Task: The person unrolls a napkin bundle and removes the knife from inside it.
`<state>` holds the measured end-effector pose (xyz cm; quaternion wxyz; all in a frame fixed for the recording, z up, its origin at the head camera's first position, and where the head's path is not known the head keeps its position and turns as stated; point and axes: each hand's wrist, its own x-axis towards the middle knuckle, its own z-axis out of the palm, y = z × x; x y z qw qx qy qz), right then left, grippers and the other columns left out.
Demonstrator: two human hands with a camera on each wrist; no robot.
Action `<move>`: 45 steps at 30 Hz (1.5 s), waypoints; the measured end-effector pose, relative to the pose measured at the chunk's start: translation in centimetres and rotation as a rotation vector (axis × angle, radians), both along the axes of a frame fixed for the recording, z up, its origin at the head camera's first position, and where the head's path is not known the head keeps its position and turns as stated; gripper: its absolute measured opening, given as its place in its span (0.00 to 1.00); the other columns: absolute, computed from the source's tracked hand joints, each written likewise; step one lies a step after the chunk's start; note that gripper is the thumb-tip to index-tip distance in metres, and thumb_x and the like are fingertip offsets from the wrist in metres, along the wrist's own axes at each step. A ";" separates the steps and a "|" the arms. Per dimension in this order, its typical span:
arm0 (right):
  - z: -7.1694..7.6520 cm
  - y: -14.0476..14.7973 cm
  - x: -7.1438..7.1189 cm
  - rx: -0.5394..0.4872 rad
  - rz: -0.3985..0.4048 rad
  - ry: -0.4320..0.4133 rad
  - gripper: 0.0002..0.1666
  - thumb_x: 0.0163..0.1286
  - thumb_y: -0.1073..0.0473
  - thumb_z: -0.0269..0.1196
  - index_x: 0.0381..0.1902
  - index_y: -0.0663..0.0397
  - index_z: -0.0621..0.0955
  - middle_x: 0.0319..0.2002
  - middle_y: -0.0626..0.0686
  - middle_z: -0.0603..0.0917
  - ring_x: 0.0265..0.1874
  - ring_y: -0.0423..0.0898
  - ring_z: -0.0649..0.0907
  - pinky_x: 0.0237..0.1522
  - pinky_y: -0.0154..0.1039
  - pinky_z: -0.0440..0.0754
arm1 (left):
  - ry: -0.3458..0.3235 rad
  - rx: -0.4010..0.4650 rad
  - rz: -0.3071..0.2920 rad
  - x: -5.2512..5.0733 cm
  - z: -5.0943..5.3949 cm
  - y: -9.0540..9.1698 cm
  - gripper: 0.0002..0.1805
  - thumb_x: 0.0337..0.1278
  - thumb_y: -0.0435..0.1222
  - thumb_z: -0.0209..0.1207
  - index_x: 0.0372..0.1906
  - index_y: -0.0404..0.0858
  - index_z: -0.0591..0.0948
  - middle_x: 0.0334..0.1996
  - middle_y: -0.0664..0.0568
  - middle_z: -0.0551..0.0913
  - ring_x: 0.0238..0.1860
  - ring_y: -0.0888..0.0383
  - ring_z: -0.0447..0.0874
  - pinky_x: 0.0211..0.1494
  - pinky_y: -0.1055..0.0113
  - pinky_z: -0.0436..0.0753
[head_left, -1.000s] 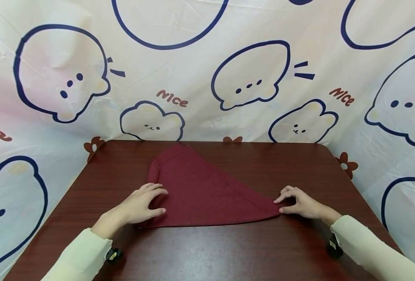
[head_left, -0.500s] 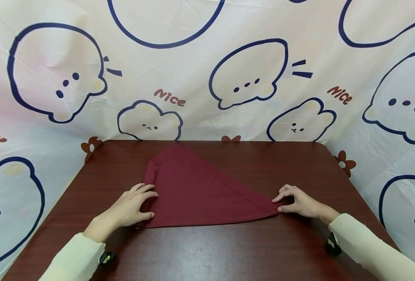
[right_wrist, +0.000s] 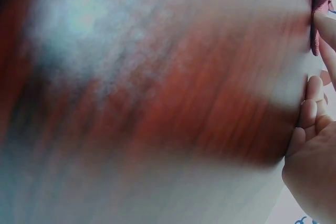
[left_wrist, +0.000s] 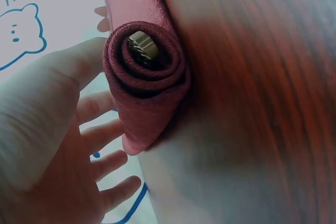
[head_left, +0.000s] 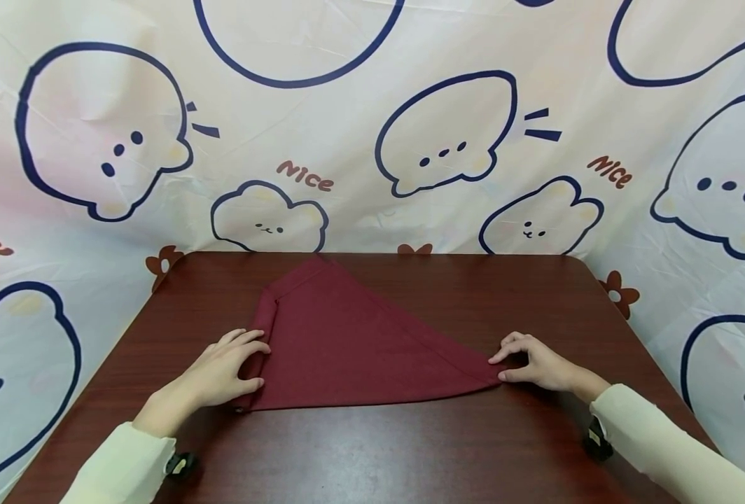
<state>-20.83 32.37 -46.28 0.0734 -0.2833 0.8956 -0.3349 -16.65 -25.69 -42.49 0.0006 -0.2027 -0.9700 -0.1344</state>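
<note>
A dark red cloth (head_left: 360, 343) lies on the table, its left side wound into a roll (head_left: 265, 318) and its right side narrowing to a corner. My left hand (head_left: 211, 374) rests with relaxed, spread fingers on the roll, thumb towards the near end. Looking into that end in the left wrist view, a gold-coloured ridged piece (left_wrist: 143, 45) sits inside the coils; the rest of it is hidden. My right hand (head_left: 539, 364) pinches the cloth's right corner between thumb and forefinger. The right wrist view shows only a sliver of cloth (right_wrist: 321, 3) by the fingers.
The brown wooden table (head_left: 372, 455) has rounded far corners. A pale backdrop (head_left: 360, 140) printed with cartoon outlines hangs behind it and along both sides. The far tip of the cloth reaches almost to the table's back edge.
My left hand has shifted to the left together with the roll, and the flat part of the cloth looks slightly wider. The right hand has kept its pinch on the corner.
</note>
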 end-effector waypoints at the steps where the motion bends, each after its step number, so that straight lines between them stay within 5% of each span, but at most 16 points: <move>1: 0.0 0.0 0.0 0.002 -0.001 -0.002 0.13 0.60 0.54 0.75 0.44 0.41 0.90 0.45 0.46 0.79 0.48 0.30 0.71 0.52 0.34 0.71 | -0.003 0.002 0.003 0.0 0.0 -0.1 0.23 0.50 0.41 0.71 0.54 0.44 0.82 0.67 0.38 0.75 0.70 0.32 0.66 0.58 0.31 0.73; 15: 0.2 -0.1 0.2 -0.010 0.003 0.001 0.13 0.60 0.55 0.75 0.44 0.42 0.90 0.45 0.47 0.79 0.48 0.30 0.71 0.52 0.34 0.71 | -0.013 0.030 0.045 0.4 0.4 -1.6 0.24 0.52 0.39 0.68 0.57 0.44 0.81 0.67 0.38 0.75 0.69 0.34 0.67 0.56 0.30 0.73; 29: 0.1 -0.2 0.3 -0.017 0.012 0.022 0.13 0.60 0.56 0.75 0.44 0.43 0.90 0.43 0.46 0.79 0.47 0.31 0.71 0.50 0.34 0.72 | -0.058 0.091 0.074 1.0 -0.4 -3.5 0.24 0.57 0.37 0.65 0.60 0.39 0.79 0.65 0.33 0.75 0.66 0.32 0.69 0.61 0.31 0.72; 45: 0.0 -0.2 0.3 -0.016 0.012 0.031 0.13 0.60 0.56 0.75 0.44 0.43 0.90 0.44 0.46 0.79 0.47 0.30 0.71 0.50 0.34 0.72 | -0.004 0.068 0.062 0.9 0.5 -2.0 0.23 0.59 0.41 0.66 0.59 0.39 0.80 0.64 0.36 0.77 0.68 0.34 0.69 0.59 0.30 0.72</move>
